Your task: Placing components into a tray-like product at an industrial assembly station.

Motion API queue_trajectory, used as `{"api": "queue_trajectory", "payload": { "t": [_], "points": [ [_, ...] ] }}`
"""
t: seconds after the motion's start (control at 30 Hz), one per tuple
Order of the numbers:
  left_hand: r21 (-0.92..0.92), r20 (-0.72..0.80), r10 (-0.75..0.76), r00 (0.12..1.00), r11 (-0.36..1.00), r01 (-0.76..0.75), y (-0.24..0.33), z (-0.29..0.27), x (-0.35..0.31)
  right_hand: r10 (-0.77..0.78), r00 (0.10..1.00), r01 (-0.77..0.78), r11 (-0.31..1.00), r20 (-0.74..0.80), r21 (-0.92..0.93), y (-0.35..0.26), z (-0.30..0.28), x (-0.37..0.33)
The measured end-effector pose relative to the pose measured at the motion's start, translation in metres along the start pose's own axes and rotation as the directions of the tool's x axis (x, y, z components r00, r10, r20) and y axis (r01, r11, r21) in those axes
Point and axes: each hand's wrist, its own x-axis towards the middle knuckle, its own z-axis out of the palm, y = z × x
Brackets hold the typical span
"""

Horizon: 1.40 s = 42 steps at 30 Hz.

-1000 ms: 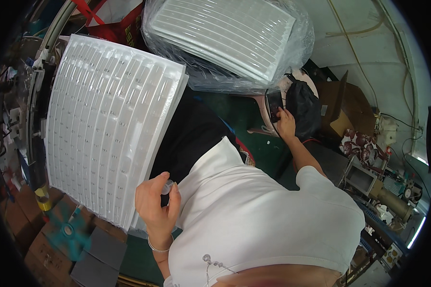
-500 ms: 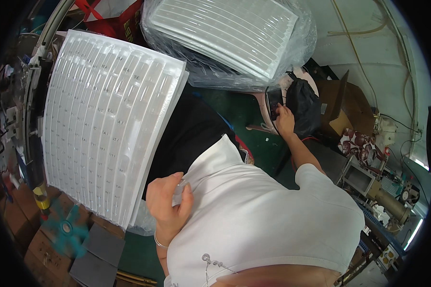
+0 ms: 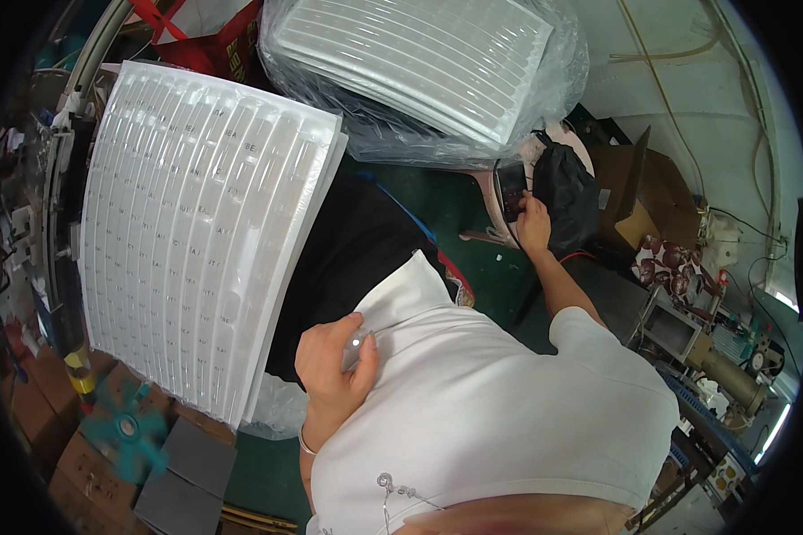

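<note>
In front of my white shirt, my left hand (image 3: 335, 366) is closed round a small, clear, rounded piece (image 3: 354, 349), pinched between thumb and fingers; its exact kind is hard to make out. Far to the right, my right hand (image 3: 533, 225) reaches to a flat black device with a dark, glossy face (image 3: 511, 185), lying on a pink stool or chair (image 3: 487, 198). Its fingertips are at the device's right edge, loosely bent and not wrapped round it. Beside that hand sits a black drawstring bag (image 3: 566, 198).
A stack of white trays with rows of clear, printed strips (image 3: 196, 232) stands at my left. More trays in clear plastic wrap (image 3: 419, 62) lie ahead. A teal fan (image 3: 127, 428) is at lower left, above cardboard boxes (image 3: 85, 477). An open carton (image 3: 656, 192) stands right.
My left hand has shifted right and slightly up toward my shirt, still holding the clear piece. The right hand's fingers have drawn a little off the black device's face toward its edge.
</note>
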Motion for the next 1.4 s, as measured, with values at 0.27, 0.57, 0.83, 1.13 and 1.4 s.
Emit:
{"api": "queue_trajectory", "payload": {
  "t": [0.27, 0.57, 0.83, 1.13, 1.4],
  "points": [
    [-0.004, 0.019, 0.008, 1.0, 1.0, -0.008, -0.0041, 0.0029, -0.0016, -0.014, 1.0, 0.014, 0.999, 0.019, -0.039, 0.0027, 0.0038, 0.0001],
    [-0.013, 0.054, 0.004, 0.999, 1.0, -0.003, -0.0057, 0.0037, -0.0046, -0.031, 0.999, 0.033, 0.997, 0.025, -0.063, -0.0004, 0.0013, 0.0073],
    [-0.035, 0.068, -0.008, 0.998, 0.999, 0.01, -0.0069, 0.0059, -0.0035, -0.074, 0.997, 0.074, 0.995, 0.013, -0.072, -0.0011, 0.0002, 0.0024],
    [-0.027, 0.13, -0.058, 0.99, 0.998, 0.062, -0.0056, 0.0069, -0.0026, -0.086, 0.996, 0.085, 0.994, -0.004, -0.068, -0.0006, 0.0026, 0.0039],
    [-0.017, 0.192, -0.103, 0.976, 0.994, 0.108, -0.0047, 0.008, -0.0042, -0.084, 0.996, 0.085, 0.995, 0.022, -0.061, 0.0039, 0.0013, 0.0011]
  ]
}}
